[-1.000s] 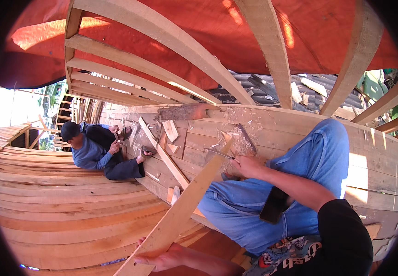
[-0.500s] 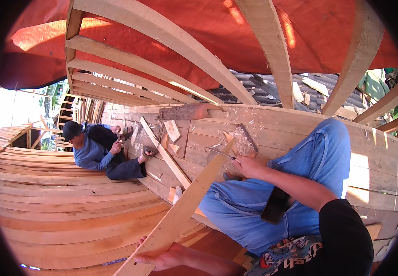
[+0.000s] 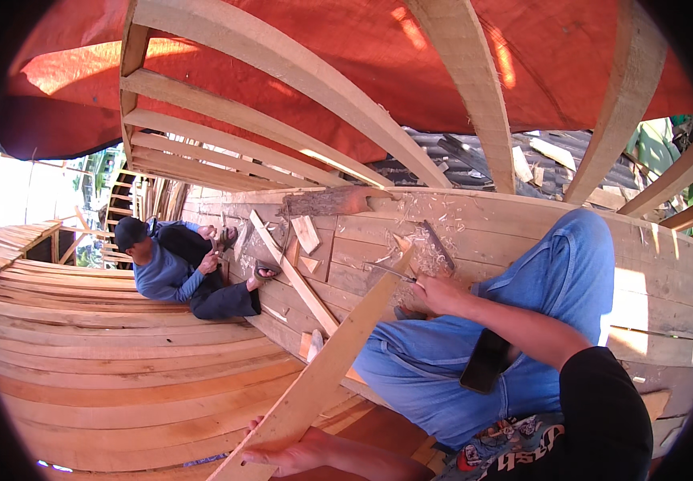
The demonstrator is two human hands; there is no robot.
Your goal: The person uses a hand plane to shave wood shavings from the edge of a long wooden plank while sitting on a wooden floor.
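I sit inside a wooden boat hull in blue jeans. My left hand (image 3: 294, 453) grips the near end of a long pale plank (image 3: 330, 365) that slants up and away from me. My right hand (image 3: 436, 295) holds a thin metal tool (image 3: 388, 271) against the plank's far end, where wood shavings (image 3: 422, 240) lie on the hull boards.
Another person (image 3: 178, 272) in a blue top and dark cap crouches on the hull planking to the left. Loose offcuts (image 3: 306, 234) and a long batten (image 3: 294, 272) lie between us. Curved ribs (image 3: 282, 64) arch overhead under an orange tarp (image 3: 346, 96).
My right hand and the tool have shifted slightly at the plank's far end. The other person has barely moved.
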